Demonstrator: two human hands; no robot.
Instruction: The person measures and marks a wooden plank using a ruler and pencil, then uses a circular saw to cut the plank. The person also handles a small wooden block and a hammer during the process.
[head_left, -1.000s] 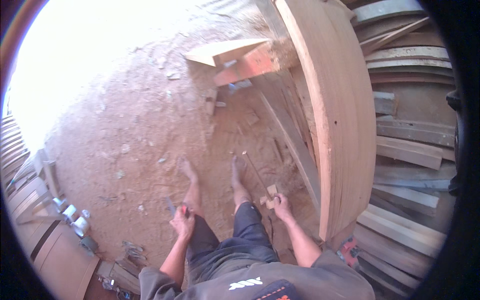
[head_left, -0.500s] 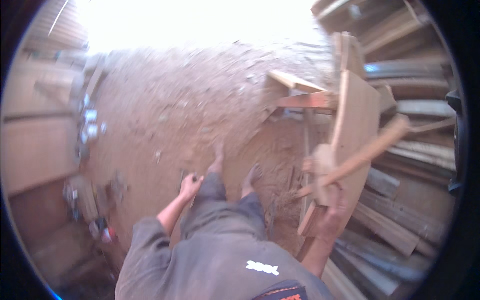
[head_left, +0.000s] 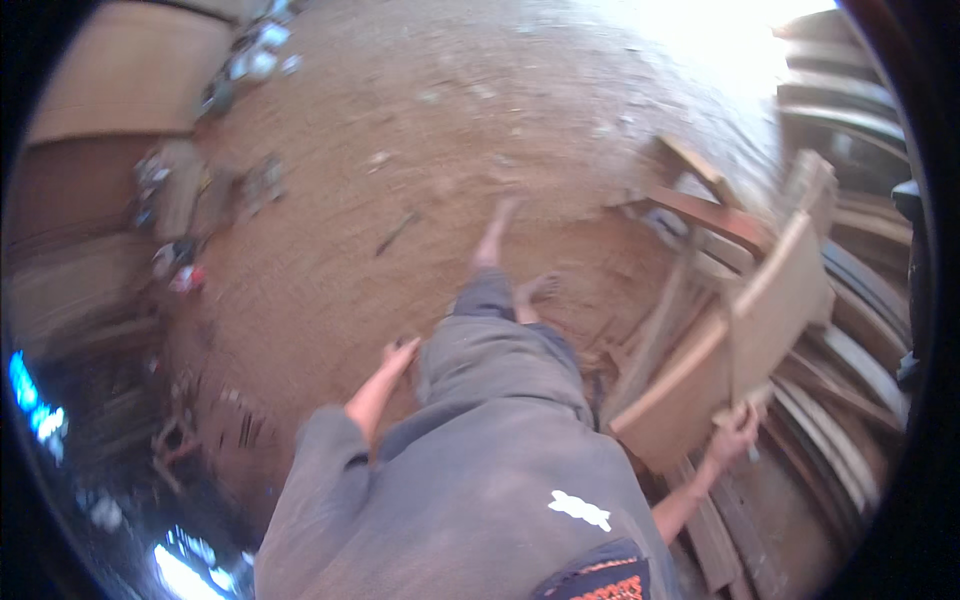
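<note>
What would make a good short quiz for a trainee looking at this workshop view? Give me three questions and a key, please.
1. True or false: the left hand is touching the curved board.
2. Which of these lies on the brown ground, ahead of the left hand? A) a blue bucket; B) a thin dark object; C) a coiled yellow hose.
3. Fill in the blank: the right hand holds a small pale piece made of ___.

Key: 1. False, it is well apart from it; 2. B; 3. wood.
</note>
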